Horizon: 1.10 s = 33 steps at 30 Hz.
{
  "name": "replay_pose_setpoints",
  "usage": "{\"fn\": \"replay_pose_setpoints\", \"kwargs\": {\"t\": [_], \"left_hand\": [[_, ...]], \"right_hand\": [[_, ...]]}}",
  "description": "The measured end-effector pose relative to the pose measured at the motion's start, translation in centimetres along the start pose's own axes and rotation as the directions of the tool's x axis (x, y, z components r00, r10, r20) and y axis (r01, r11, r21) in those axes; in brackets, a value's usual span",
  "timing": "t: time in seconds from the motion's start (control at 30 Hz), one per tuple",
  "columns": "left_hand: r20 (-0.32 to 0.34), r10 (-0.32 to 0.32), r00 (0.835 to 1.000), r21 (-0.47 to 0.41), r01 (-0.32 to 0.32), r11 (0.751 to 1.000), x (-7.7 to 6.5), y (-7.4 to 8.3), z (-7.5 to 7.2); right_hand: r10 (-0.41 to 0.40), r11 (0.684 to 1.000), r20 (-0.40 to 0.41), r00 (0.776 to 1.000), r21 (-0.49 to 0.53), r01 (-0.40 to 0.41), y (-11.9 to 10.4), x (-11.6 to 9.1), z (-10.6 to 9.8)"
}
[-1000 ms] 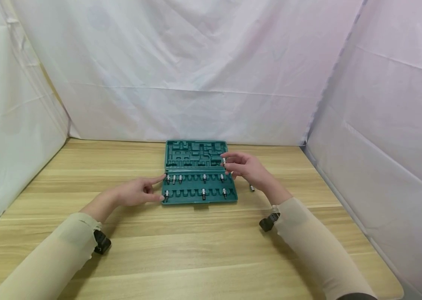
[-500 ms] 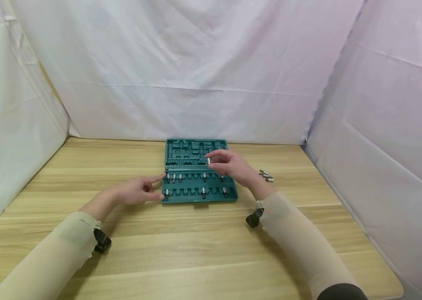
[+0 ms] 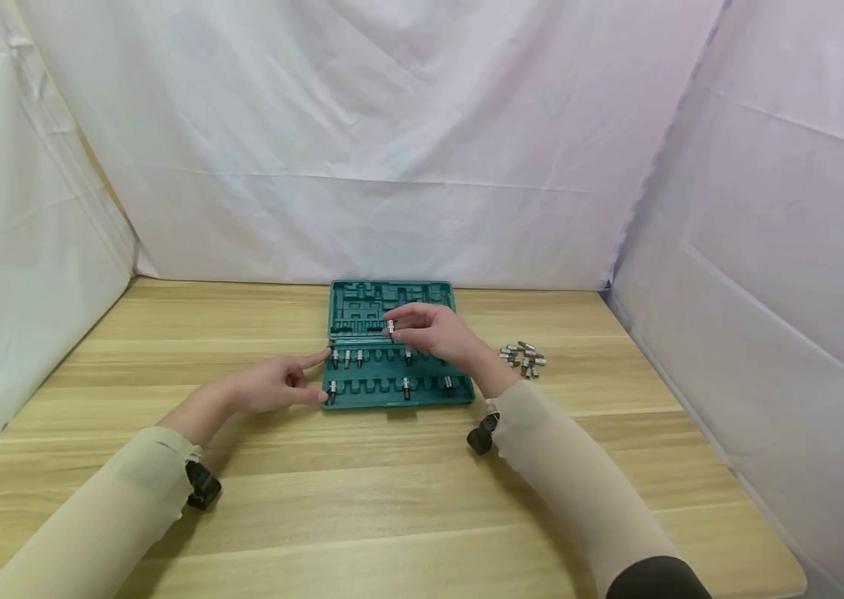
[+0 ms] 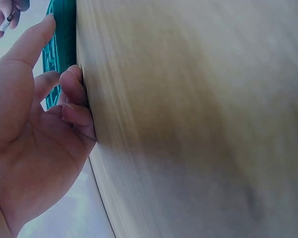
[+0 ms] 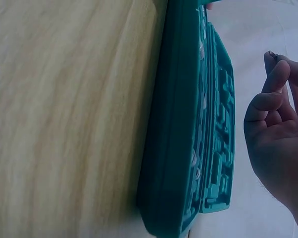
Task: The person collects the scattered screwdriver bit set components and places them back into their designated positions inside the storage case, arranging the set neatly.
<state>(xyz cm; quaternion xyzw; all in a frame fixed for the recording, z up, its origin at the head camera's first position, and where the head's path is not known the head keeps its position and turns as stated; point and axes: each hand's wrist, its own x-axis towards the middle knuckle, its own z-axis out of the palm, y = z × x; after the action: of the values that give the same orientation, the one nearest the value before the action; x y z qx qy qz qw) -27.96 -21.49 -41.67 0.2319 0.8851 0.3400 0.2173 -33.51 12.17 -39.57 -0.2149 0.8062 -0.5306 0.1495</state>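
A green plastic case [image 3: 384, 405] lies unfolded on the table. Several silver bit sockets stand in its two slotted rows, among them one bit socket [image 3: 406, 388] in the front row. My left hand [image 3: 268, 386] touches the case's left side with thumb and index finger stretched out; its other fingers are loosely bent in the left wrist view. Between thumb and fingertips my right hand [image 3: 437, 334] pinches a bit socket [image 3: 390, 327], held above the case near the hinge. Only its dark tip shows in the right wrist view. The right hand hides part of the lid and back row.
A loose pile of bit sockets [image 3: 525, 359] lies on the wooden table [image 3: 392, 499] to the right of the case. The case's moulded lid [image 3: 354, 299] rests flat toward the back. A white curtain [image 3: 392, 225] closes off the table's far side.
My right hand has moved left across the case with the bit socket, uncovering the loose pile on the right. My left hand has stayed at the case's left side.
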Motion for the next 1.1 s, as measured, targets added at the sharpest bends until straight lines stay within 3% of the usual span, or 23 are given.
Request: {"fn": "replay_pose_setpoints", "kwargs": {"t": [0.67, 1.1], "left_hand": [[-0.003, -0.026, 1.000, 0.025, 0.026, 0.999, 0.3, -0.3, 0.0], [0.000, -0.023, 1.000, 0.025, 0.023, 0.999, 0.3, -0.2, 0.0]], "right_hand": [[0.050, 0.986, -0.014, 0.999, -0.159, -0.052, 0.2, 2.2, 2.0], [0.098, 0.929, 0.000, 0.995, -0.360, -0.091, 0.7, 3.4, 3.3]]}}
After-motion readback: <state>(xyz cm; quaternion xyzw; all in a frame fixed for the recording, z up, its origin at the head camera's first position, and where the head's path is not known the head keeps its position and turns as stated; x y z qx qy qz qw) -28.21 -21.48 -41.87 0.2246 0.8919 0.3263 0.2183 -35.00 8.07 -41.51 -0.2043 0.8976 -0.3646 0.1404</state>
